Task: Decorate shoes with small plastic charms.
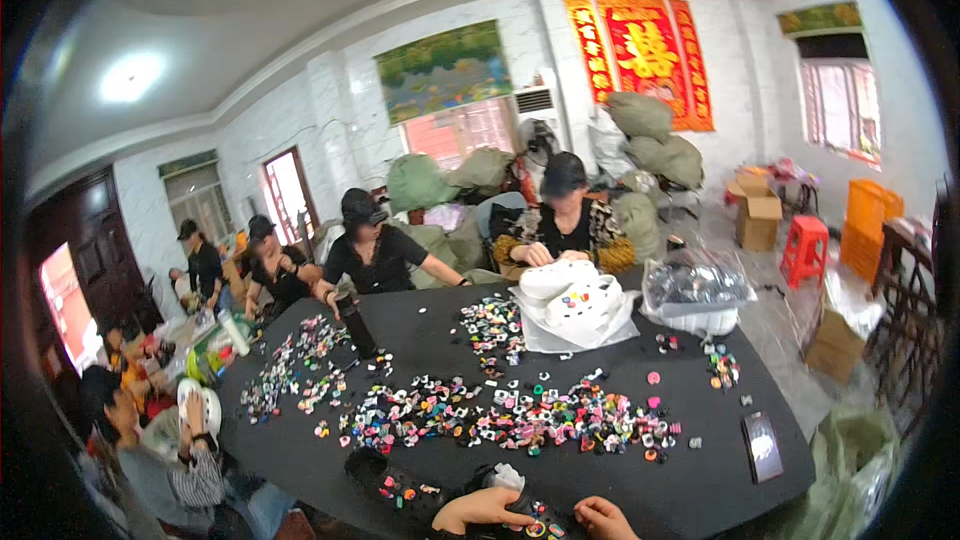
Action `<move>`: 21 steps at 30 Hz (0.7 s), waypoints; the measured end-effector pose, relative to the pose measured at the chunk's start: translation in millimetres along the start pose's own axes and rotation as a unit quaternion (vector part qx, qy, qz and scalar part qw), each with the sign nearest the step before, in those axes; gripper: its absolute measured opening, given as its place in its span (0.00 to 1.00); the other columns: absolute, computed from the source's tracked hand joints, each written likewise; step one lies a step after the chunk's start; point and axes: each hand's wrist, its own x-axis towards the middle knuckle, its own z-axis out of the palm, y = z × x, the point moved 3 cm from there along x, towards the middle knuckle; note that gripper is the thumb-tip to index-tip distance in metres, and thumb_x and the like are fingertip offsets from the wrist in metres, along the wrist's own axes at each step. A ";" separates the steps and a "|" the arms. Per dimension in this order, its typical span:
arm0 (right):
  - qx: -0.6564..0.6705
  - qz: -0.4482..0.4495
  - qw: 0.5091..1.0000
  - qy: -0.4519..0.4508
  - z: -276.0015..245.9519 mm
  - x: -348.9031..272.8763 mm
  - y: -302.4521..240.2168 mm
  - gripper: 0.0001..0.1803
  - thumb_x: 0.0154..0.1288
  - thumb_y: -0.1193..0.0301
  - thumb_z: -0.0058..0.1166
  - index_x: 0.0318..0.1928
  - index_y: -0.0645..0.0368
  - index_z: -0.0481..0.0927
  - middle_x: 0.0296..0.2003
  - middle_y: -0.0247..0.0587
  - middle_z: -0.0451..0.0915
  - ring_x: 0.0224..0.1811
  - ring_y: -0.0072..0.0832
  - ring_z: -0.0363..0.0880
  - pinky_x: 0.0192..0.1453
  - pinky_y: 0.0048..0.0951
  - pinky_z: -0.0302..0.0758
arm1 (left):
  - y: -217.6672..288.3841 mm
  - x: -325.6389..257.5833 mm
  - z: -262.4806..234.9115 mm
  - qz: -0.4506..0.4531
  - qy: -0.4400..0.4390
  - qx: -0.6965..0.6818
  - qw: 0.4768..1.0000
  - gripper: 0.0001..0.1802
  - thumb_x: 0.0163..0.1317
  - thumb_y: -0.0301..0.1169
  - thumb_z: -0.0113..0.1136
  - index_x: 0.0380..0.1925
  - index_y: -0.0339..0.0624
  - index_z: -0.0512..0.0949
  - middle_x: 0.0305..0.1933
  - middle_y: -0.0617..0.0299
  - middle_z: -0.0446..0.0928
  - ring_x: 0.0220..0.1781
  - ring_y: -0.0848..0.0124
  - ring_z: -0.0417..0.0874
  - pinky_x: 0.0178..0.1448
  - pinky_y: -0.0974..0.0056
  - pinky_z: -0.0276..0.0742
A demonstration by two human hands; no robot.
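Note:
At the near table edge my left hand (pixel 482 511) lies over a black clog (pixel 517 496), gripping it with the fingers along its upper. Colourful shoe charms (pixel 545 529) are set in that clog's upper, beside my fingertips. White stuffing (pixel 508 476) sticks out of its opening. My right hand (pixel 607 520) is just right of the clog, thumb and finger pinched together; anything between them is too small to tell. Left of my left hand stands another black clog (pixel 368 468) with several charms on it. A long heap of mixed charms (pixel 520 418) spreads across the black table beyond both clogs.
A phone (pixel 763 448) lies on the black table (pixel 690 500) at right. Across it, a person handles white clogs (pixel 570 290) on a plastic bag. A clear bag of dark items (pixel 697 285) stands beside them. Other people sit at left, one holding a white clog (pixel 205 408).

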 end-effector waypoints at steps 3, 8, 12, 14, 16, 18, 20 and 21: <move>-0.038 0.026 0.998 0.035 0.3 -0.9 3.2 0.06 0.69 0.66 0.54 0.42 0.52 0.78 0.27 0.23 0.74 0.21 0.10 0.63 0.22 0.12 0.57 | 31.3 -23.5 -5.3 0.510 0.101 0.131 0.844 0.16 0.63 0.39 0.62 0.35 0.33 0.82 0.18 0.59 0.72 0.21 0.71 0.73 0.27 0.64 0.68; -0.014 0.004 0.997 0.077 -5.0 -6.1 18.4 0.06 0.70 0.67 0.52 0.42 0.54 0.77 0.30 0.27 0.73 0.28 0.15 0.66 0.30 0.14 0.62 | 60.2 -36.6 -14.7 0.091 0.070 -0.061 0.991 0.27 0.54 0.50 0.68 0.25 0.30 0.79 0.17 0.53 0.74 0.20 0.65 0.77 0.25 0.60 0.68; -0.098 0.033 0.993 0.054 -7.0 -5.3 15.3 0.06 0.68 0.71 0.52 0.44 0.56 0.77 0.34 0.30 0.74 0.34 0.18 0.69 0.35 0.19 0.67 | 52.3 -44.7 -8.5 0.099 0.108 -0.032 0.989 0.29 0.53 0.52 0.68 0.17 0.31 0.78 0.16 0.52 0.77 0.19 0.62 0.79 0.25 0.60 0.70; -0.071 0.056 0.995 0.053 -12.8 -2.4 18.9 0.06 0.68 0.71 0.52 0.44 0.55 0.77 0.35 0.30 0.75 0.33 0.17 0.69 0.34 0.18 0.67 | 48.0 -41.1 -4.4 0.116 0.131 -0.063 0.982 0.30 0.51 0.53 0.69 0.16 0.31 0.76 0.15 0.52 0.76 0.17 0.60 0.78 0.23 0.59 0.69; -0.011 0.080 0.995 0.062 -21.7 -1.1 21.8 0.07 0.69 0.70 0.52 0.46 0.53 0.78 0.35 0.29 0.76 0.32 0.15 0.70 0.32 0.16 0.66 | 58.7 -44.1 -9.2 0.066 0.062 0.012 0.996 0.28 0.59 0.50 0.63 0.27 0.30 0.81 0.29 0.46 0.82 0.32 0.55 0.83 0.35 0.56 0.76; -0.017 0.076 0.994 0.075 -17.0 -3.5 17.0 0.07 0.70 0.69 0.52 0.46 0.53 0.78 0.34 0.28 0.75 0.31 0.14 0.69 0.31 0.15 0.66 | 40.2 -27.4 -3.4 0.058 0.058 -0.023 0.996 0.30 0.56 0.57 0.62 0.18 0.37 0.75 0.18 0.60 0.75 0.21 0.68 0.75 0.27 0.63 0.66; -0.019 0.065 0.993 0.096 -21.2 -3.7 18.5 0.07 0.70 0.68 0.52 0.46 0.53 0.78 0.32 0.27 0.75 0.29 0.14 0.69 0.31 0.15 0.65 | 34.4 -17.2 -0.4 0.073 0.055 -0.009 0.996 0.29 0.56 0.56 0.61 0.19 0.38 0.75 0.18 0.59 0.76 0.21 0.65 0.76 0.27 0.61 0.67; -0.023 0.058 0.994 0.086 -27.2 0.0 23.1 0.07 0.70 0.68 0.52 0.46 0.53 0.78 0.32 0.26 0.74 0.29 0.13 0.69 0.31 0.15 0.65 | 34.2 -16.4 -2.1 0.060 0.056 -0.002 0.997 0.30 0.55 0.57 0.61 0.20 0.37 0.75 0.19 0.59 0.77 0.22 0.64 0.77 0.28 0.61 0.67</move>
